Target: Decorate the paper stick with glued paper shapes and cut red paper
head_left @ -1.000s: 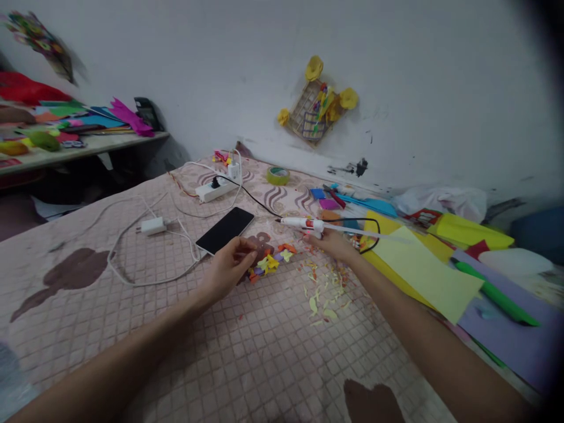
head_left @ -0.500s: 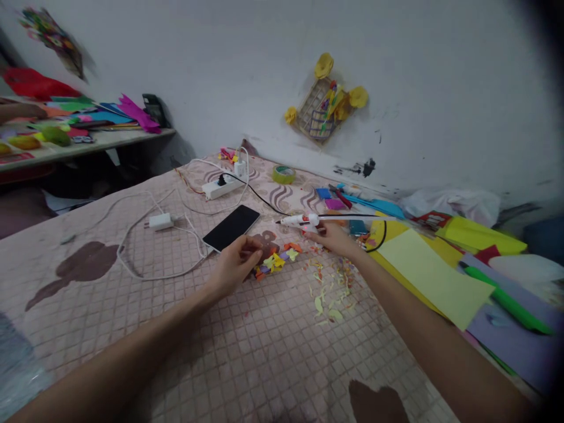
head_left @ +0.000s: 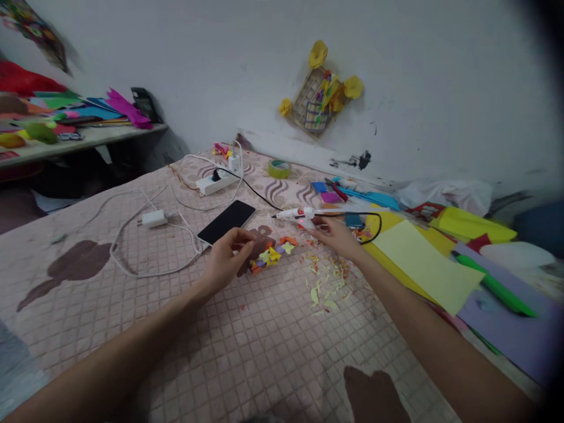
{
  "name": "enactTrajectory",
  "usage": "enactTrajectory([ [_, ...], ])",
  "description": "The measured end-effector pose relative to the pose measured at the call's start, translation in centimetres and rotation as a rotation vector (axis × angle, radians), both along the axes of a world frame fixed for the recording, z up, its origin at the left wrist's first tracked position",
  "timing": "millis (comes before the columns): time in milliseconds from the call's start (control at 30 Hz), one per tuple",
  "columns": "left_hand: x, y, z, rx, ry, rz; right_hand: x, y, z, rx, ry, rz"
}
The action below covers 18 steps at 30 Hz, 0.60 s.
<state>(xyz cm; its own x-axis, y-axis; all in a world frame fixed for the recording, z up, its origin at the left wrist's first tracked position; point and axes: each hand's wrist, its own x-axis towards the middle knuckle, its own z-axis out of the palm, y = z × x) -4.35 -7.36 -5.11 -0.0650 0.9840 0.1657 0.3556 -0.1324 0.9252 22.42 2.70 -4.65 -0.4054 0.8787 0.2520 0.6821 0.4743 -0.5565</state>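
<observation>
Gripping hand: the right hand (head_left: 333, 234) is closed around the white hot glue gun (head_left: 291, 215), a red glow showing near its fingers.
Glue gun position: over the patterned cloth (head_left: 264, 329), nozzle pointing left, a pale glue stick (head_left: 348, 210) sticking out behind and a black cord (head_left: 379, 226) looping to the right.
Left hand (head_left: 227, 255): fingers curled, thumb near the fingertips, close to the smartphone (head_left: 227, 221); I cannot tell whether it pinches anything small.
Paper cutouts (head_left: 269, 256): a little cluster of yellow, orange and purple pieces between the two hands.
Scraps (head_left: 326, 288): pale green and orange trimmings strewn nearer the right forearm.
Power strip (head_left: 215, 184): white, a black plug in it, beyond the smartphone.
White charger (head_left: 154, 219): left of the smartphone, among loose cables.
Tape roll (head_left: 279, 169): greenish yellow, lying near the wall.
Right side: a pale yellow sheet (head_left: 423, 264) over deeper yellow paper, beside a green roll (head_left: 496, 286) on purple paper (head_left: 520, 335).
Side desk (head_left: 127, 134): coloured papers piled on top, far left.
</observation>
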Motion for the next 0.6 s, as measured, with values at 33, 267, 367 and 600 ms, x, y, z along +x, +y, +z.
enactTrajectory([
  [33,0.0,0.0,0.1,-0.001,-0.001,0.006,0.1,-0.2,0.1,0.016,-0.015,0.001],
  [267,0.0,0.1,0.0,0.126,0.043,0.039,1.6,-1.8,0.3,0.049,-0.029,0.004],
  [367,0.1,-0.1,0.5,0.224,0.082,0.045,2.5,-3.3,0.6,0.008,0.042,0.013],
  [600,0.1,-1.1,2.3,0.267,0.299,0.015,4.6,-9.3,1.0,-0.077,0.178,-0.076],
])
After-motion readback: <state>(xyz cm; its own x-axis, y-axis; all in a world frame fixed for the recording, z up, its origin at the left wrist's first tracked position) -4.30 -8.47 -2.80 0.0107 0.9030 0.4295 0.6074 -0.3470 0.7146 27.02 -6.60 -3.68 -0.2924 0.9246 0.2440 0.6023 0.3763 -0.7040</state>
